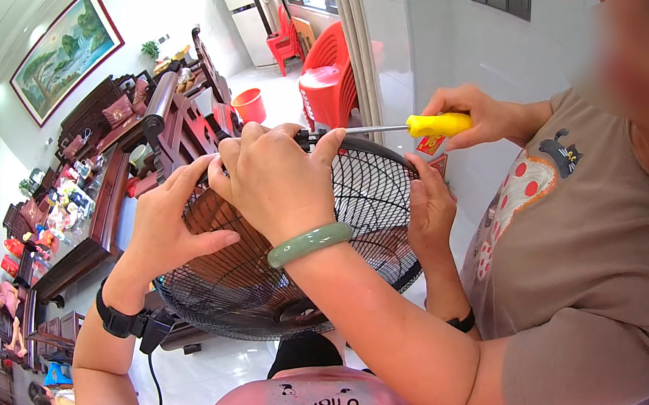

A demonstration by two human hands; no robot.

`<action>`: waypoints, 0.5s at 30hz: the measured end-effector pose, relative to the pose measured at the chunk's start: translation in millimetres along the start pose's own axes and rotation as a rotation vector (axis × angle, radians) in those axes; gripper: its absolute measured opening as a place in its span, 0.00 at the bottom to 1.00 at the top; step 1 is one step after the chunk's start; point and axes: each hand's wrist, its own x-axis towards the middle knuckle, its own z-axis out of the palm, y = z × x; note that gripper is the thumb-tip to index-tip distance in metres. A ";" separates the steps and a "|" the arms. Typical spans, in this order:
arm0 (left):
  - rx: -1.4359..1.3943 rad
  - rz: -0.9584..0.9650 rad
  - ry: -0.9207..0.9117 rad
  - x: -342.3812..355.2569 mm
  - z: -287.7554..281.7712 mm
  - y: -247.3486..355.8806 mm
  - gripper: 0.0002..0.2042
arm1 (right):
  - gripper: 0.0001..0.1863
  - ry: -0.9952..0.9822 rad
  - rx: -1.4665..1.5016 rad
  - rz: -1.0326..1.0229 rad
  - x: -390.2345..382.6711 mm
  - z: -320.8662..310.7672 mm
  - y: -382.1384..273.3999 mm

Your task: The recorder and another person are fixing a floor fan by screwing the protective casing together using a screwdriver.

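A round black wire fan guard [374,189] is tilted up in front of me. My left hand [161,231] holds its left side, fingers curled over the edge and thumb stretched across the mesh. My right hand [429,216] grips the opposite rim, its forearm partly behind a co-worker's arm. That co-worker's hand [283,170], with a green bangle [310,245] on the wrist, pinches the top rim. The person's other hand [484,118] holds a yellow-handled screwdriver [439,125], its shaft reaching the rim. Fingers hide the tip.
The co-worker in a brown shirt [586,229] stands close at the right. Beyond the fan are stacked red chairs [330,75], a red bucket [250,105] and dark wooden furniture [171,121]. A cable [157,389] hangs from my left wrist strap.
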 end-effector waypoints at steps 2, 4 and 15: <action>0.022 0.005 0.002 -0.4 1.5 -1.4 0.47 | 0.20 -0.037 0.030 0.011 0.8 0.6 -0.3; 0.004 -0.027 -0.005 -1.8 2.4 -3.1 0.47 | 0.19 -0.079 0.056 0.023 1.0 4.7 -2.7; -0.009 -0.002 0.024 -1.7 0.0 0.6 0.46 | 0.19 -0.048 0.024 0.019 -1.9 -3.2 -3.2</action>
